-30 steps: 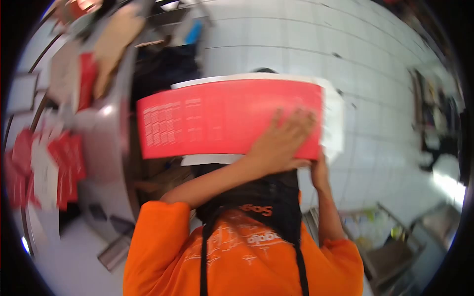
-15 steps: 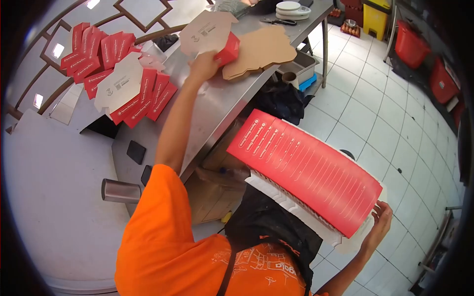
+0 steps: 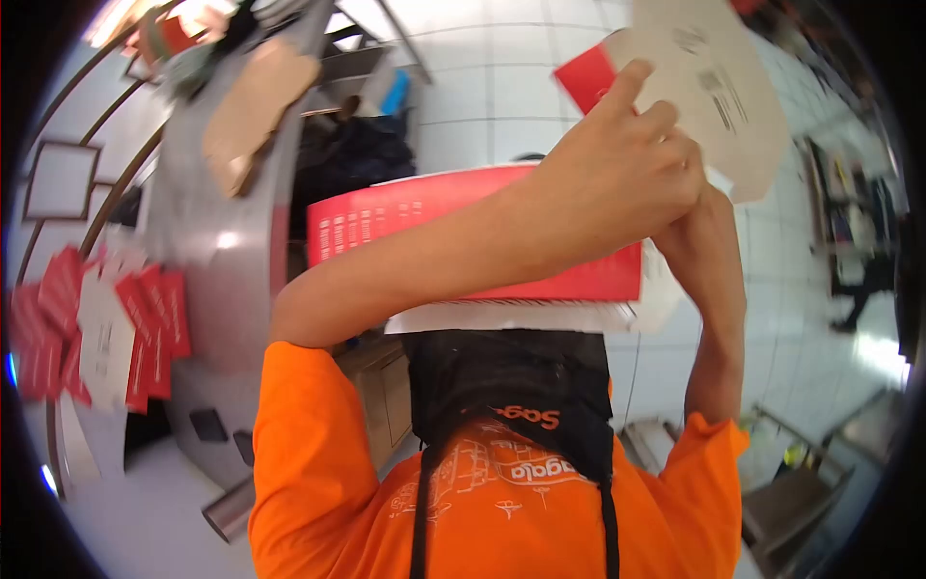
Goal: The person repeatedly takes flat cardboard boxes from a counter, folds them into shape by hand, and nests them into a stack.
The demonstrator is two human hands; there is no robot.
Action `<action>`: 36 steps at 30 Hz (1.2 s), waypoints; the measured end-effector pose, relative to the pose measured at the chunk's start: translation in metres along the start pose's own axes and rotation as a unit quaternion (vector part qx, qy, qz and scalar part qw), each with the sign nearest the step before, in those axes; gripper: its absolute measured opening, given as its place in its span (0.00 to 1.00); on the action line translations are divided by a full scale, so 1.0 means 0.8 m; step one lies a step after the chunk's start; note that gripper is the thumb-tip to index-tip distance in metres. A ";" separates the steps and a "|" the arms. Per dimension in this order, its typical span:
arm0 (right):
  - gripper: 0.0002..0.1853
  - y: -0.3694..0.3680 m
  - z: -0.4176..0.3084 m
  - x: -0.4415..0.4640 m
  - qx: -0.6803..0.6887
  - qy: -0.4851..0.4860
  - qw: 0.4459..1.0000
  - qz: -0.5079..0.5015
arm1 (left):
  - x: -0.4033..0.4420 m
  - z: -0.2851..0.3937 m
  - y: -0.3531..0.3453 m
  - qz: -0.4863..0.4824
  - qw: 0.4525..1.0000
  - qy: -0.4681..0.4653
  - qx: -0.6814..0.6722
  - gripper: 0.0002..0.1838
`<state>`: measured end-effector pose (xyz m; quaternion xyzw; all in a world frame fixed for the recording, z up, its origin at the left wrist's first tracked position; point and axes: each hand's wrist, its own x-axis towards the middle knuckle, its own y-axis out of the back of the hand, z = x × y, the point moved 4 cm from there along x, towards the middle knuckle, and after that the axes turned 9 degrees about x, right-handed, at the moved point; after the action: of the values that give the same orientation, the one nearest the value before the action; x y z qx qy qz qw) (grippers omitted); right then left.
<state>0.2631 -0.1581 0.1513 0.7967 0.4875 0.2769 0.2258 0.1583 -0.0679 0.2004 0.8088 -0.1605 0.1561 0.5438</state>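
Note:
A carton [image 3: 714,92] with a pale printed face and a red side is at the upper right. My left hand [image 3: 632,164] reaches across my body, its fingers bent round the carton's near edge. Right beside it, my right hand [image 3: 680,217] is partly covered by the left; its fingers are hidden. Below my left forearm lies a long stack of red printed cartons [image 3: 569,280], level in front of my apron, with white flaps along its near side.
On the left stands a metal table [image 3: 217,236] with brown cardboard sheets [image 3: 256,106]. Several red folded cartons [image 3: 145,333] are piled beyond it. A metal cup [image 3: 227,511] lies at the lower left. Tiled floor [image 3: 473,92] shows ahead.
My left hand has come from the table to the right, bringing the pale and red carton over beside my right hand. The view has turned, and the long stack now lies nearly level.

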 end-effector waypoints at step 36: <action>0.26 -0.060 0.145 -0.098 0.377 -0.241 0.893 -0.055 | -0.040 0.032 -0.253 -0.202 0.869 0.219 -0.394 0.22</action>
<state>0.2791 -0.2187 0.0175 0.8364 0.5288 -0.1407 0.0335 0.2184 -0.0163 0.0095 0.4869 0.0810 0.1397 0.8584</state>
